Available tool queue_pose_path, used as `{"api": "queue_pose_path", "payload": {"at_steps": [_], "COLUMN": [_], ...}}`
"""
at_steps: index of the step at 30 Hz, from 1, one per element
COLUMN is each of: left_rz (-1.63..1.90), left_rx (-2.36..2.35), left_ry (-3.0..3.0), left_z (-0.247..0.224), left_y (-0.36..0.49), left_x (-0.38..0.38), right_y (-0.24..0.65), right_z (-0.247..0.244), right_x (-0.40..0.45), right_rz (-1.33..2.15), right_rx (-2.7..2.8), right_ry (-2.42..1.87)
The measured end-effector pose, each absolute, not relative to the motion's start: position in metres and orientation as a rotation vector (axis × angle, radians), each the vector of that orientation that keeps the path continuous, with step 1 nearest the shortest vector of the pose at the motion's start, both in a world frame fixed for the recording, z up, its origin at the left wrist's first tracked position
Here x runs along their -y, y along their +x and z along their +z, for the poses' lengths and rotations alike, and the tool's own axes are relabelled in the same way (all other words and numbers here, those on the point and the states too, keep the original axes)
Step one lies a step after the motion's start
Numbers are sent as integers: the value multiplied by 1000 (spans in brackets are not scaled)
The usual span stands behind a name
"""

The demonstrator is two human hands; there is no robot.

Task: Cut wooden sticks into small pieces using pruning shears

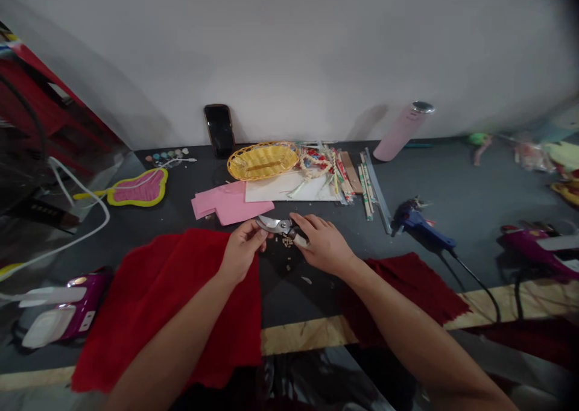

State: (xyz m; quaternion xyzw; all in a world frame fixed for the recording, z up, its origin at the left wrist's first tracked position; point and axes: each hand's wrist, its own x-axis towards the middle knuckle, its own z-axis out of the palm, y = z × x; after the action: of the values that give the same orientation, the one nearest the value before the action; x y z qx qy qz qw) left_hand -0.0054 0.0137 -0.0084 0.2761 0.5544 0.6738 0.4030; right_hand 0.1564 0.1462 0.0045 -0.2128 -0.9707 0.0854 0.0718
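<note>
My right hand (pixel 326 243) is wrapped round the handles of a pair of pruning shears (pixel 286 226), whose blades point left. My left hand (pixel 243 248) is closed near the blade tips, fingers pinched; whatever is between them is too small to make out. Below the shears, several small pale cut pieces (pixel 287 242) lie on the dark table (pixel 298 302). A red cloth (pixel 181 278) lies under my left forearm, and a darker red cloth (pixel 416 284) is by my right forearm.
Behind my hands are pink paper (pixel 230 203), a yellow basket (pixel 263 161) and wrapped sticks (pixel 365 188). A phone (pixel 219 129) and a pink bottle (pixel 402 132) stand by the wall. A blue glue gun (pixel 420 225) with a cord lies right; a purple device (pixel 85 305) sits left.
</note>
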Motion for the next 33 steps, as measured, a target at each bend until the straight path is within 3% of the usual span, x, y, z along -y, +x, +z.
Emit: {"api": "queue_pose_path", "payload": {"at_steps": [33], "left_rz": [1740], "left_rx": [-1362], "left_ry": [703], "left_z": [-7], "left_y": [-8], "left_x": [-13], "right_y": [153], "right_z": [6], "right_x": [-139], "right_rz": [211], "right_rx": [2914], "right_ry": [-724]}}
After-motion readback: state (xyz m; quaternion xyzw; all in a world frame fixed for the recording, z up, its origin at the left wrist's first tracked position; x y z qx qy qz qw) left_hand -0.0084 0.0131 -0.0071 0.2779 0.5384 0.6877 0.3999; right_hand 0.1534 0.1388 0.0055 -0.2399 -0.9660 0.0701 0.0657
